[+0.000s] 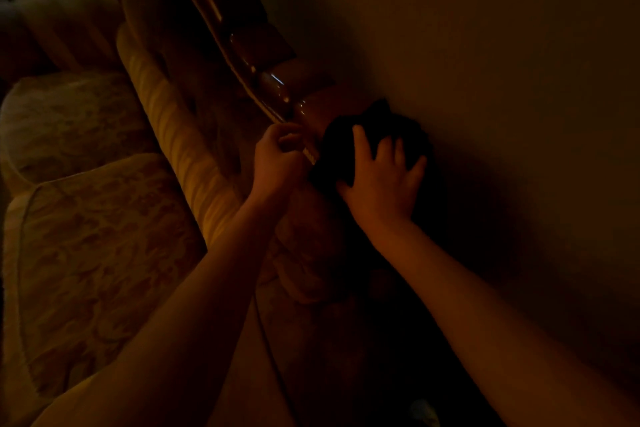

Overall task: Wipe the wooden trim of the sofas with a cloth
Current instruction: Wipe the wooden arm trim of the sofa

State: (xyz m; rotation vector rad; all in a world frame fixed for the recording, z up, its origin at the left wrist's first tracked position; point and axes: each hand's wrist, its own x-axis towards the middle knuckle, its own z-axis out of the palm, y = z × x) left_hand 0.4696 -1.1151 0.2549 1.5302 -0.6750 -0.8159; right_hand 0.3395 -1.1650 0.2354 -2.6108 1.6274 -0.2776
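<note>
The head view is very dim and looks down along the back of a sofa (104,218) that stands close against a plain wall (485,45). The wooden trim (273,83) runs along the top of the sofa's back from the upper left down toward the middle of the frame, glossy and carved in rounded segments, with a pale twisted cord (249,87) edging it on the sofa side. A dark cloth (341,146) lies bunched on the lower end of that trim, right beside the wall. The right hand (384,177) lies on top of the cloth with its fingers spread and nearly straight, pressing it flat onto the wood. The left hand (277,156) sits just to the left of the cloth, its fingers curled in around the pale cord at the trim's edge, pinching it. Both forearms reach up from the bottom of the frame. To the left, patterned cushions (69,121) and a padded, ribbed roll (194,170) of yellowish fabric fill the seat side of the sofa.
</note>
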